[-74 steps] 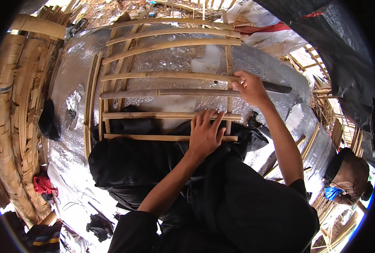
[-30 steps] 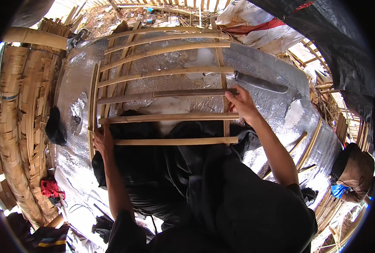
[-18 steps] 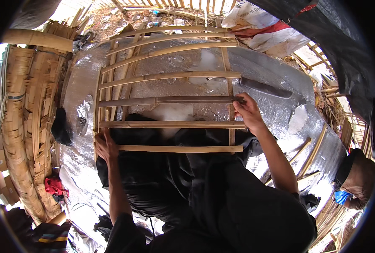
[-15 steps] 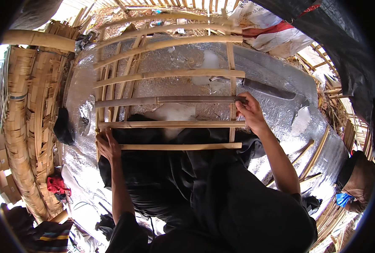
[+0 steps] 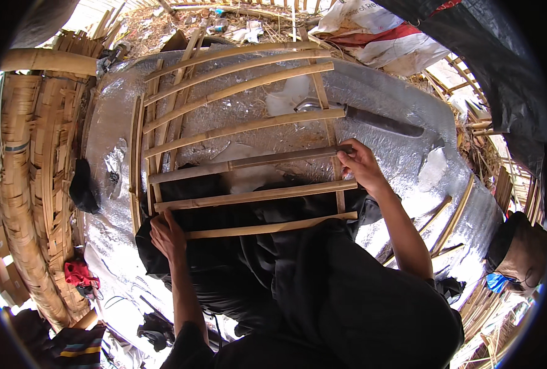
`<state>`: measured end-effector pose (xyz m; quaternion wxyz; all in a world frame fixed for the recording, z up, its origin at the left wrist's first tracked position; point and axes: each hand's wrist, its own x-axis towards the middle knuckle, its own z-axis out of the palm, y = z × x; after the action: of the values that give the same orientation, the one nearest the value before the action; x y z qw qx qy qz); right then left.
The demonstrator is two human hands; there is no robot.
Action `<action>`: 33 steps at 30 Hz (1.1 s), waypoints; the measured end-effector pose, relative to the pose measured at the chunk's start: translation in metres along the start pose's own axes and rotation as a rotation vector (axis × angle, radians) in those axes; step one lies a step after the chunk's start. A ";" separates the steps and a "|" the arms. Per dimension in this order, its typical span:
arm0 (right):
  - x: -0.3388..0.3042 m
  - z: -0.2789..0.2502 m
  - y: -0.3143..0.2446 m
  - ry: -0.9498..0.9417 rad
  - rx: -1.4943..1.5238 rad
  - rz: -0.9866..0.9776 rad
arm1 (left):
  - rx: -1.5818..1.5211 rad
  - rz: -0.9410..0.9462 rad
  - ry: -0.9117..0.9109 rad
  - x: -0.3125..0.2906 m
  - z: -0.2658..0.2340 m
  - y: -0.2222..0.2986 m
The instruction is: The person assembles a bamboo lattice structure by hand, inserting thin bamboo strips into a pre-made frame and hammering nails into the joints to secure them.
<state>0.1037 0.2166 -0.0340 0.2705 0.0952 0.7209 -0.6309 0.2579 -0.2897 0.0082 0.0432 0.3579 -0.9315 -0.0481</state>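
A ladder-like bamboo frame point(image 5: 267, 195) of several cross slats over lengthwise strips lies in front of me, its near end over my black-clothed lap. My left hand point(image 5: 169, 235) is closed around its near left corner, at the end of the nearest slat; part of the grip is hidden. With fingers and thumb, my right hand point(image 5: 361, 165) pinches the right end of a darker slat point(image 5: 286, 158), beside the right lengthwise strip. Beyond that hand, a long dark knife-like tool point(image 5: 384, 122) lies on the silver sheet, touching or close to the frame; its thin curved metal end passes near a slat.
A shiny silver sheet point(image 5: 430, 203) covers the ground. Rolled woven bamboo point(image 5: 30, 184) stands at the left, with a black cloth item point(image 5: 84, 187) and a red cloth point(image 5: 79, 273) nearby. Loose bamboo strips point(image 5: 455, 215) lie right. White sacks point(image 5: 378, 37) are at the far right.
The frame has turned so that its slats slope down to the left, its near left corner coming closer to me. My left hand moved nearer with it; my right hand keeps its grip.
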 end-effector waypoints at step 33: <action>0.081 -0.052 -0.009 0.276 -1.059 -0.542 | -0.526 1.048 -0.171 0.008 0.070 0.343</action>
<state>0.0173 0.2481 -0.0647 0.0148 -0.1583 0.9636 -0.2150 0.0162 -0.0375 -0.0196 0.0733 -0.1778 -0.9411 -0.2783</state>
